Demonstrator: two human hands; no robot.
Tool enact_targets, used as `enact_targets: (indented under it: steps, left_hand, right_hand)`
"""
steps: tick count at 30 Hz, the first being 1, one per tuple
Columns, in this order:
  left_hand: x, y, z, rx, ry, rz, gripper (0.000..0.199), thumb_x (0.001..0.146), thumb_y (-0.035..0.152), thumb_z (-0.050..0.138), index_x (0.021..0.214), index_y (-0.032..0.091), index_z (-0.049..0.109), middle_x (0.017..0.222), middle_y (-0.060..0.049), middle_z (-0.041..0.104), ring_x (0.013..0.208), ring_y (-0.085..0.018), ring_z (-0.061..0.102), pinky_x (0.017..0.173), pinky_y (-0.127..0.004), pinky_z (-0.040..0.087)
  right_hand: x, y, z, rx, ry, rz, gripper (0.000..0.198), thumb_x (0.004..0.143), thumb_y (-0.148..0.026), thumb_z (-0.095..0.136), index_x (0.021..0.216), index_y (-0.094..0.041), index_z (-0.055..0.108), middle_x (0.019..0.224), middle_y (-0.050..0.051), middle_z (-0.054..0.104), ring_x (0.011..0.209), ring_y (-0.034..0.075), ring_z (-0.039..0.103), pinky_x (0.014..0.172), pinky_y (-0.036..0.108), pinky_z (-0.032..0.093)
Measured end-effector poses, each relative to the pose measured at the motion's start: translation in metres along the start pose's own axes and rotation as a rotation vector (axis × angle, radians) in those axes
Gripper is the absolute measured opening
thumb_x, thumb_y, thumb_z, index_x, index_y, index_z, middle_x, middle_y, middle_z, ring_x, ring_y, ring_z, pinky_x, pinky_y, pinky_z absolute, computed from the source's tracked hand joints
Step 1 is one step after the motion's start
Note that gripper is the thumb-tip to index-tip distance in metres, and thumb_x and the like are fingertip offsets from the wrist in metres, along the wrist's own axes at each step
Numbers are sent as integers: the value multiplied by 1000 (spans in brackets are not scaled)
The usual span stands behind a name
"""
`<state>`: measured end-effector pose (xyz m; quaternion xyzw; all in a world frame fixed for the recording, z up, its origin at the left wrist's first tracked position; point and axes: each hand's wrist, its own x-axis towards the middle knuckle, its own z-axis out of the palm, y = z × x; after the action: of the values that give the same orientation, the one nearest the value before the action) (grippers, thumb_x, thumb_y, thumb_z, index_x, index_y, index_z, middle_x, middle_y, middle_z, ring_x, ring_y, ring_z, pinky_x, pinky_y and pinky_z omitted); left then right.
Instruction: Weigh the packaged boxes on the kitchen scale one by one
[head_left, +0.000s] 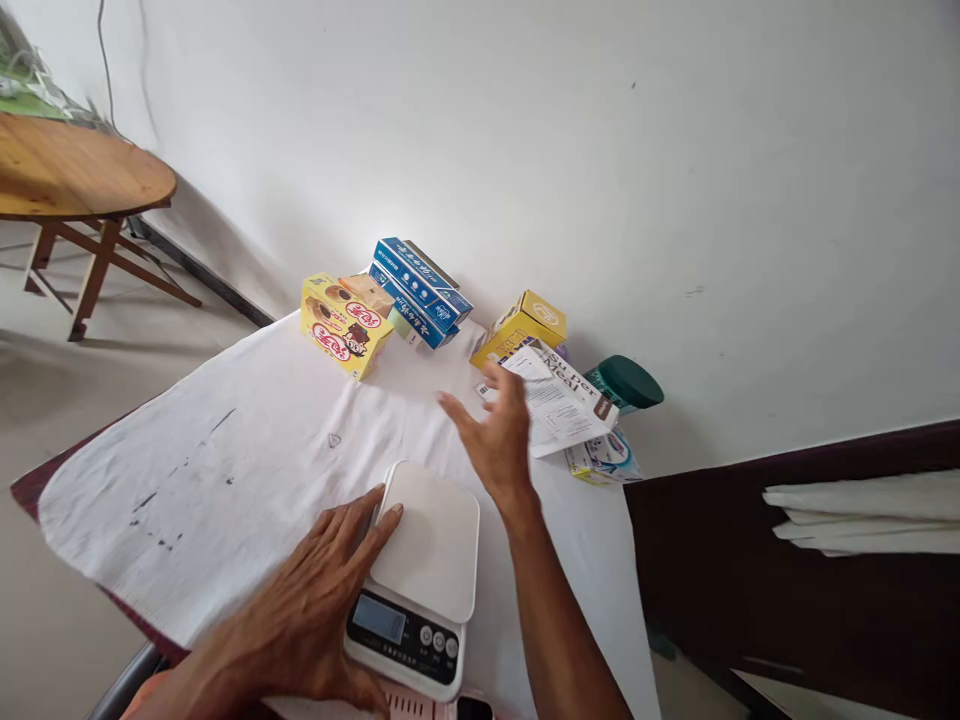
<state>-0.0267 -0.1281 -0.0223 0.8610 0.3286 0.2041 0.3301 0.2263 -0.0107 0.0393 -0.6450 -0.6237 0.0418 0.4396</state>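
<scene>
A white digital kitchen scale [427, 535] lies on the cloth-covered table in front of me, its display lit but its reading too small to tell. My left hand [322, 590] rests along the scale's left side, fingers stretched; one fingertip touches the platform's edge and the thumb lies by the front edge. Nothing is on the platform. My right hand [499, 430] is raised beyond the scale, thumb and fingers apart, holding nothing. Just past it stands a white "Super Meal" box [559, 405], partly covered by the hand. A yellow box [525, 325] is behind it.
At the back left are a yellow snack box [345, 325] and several blue boxes [420, 285]. A green-lidded jar [626, 382] and a small white-and-yellow box [604, 458] stand at the right. A wall rises behind. A wooden table [82, 170] is far left.
</scene>
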Motion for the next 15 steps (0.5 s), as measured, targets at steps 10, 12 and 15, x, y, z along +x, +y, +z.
enact_targets:
  steps: [10, 12, 15]
  left_hand:
    - [2, 2, 0, -19, -22, -35, 137, 58, 64, 90, 164, 17, 17, 168, -28, 16, 154, -46, 22, 120, -66, 30]
    - [2, 2, -1, -28, -14, -35, 136, 57, 59, 92, 164, 17, 18, 168, -28, 17, 154, -46, 24, 120, -65, 30]
    - [2, 2, 0, -35, -10, -49, 134, 58, 54, 92, 163, 16, 19, 168, -28, 18, 153, -46, 25, 120, -64, 31]
  right_hand:
    - [50, -61, 135, 264, -226, 177, 57, 64, -58, 83, 99, -20, 59, 105, 12, 72, 95, 27, 67, 92, 47, 53]
    - [49, -64, 138, 272, -215, 187, 55, 64, -58, 83, 97, -21, 60, 101, 11, 74, 90, 27, 68, 90, 47, 55]
    - [46, -67, 122, 310, -188, 185, 53, 68, -58, 80, 101, -21, 62, 100, 8, 75, 88, 25, 71, 85, 43, 58]
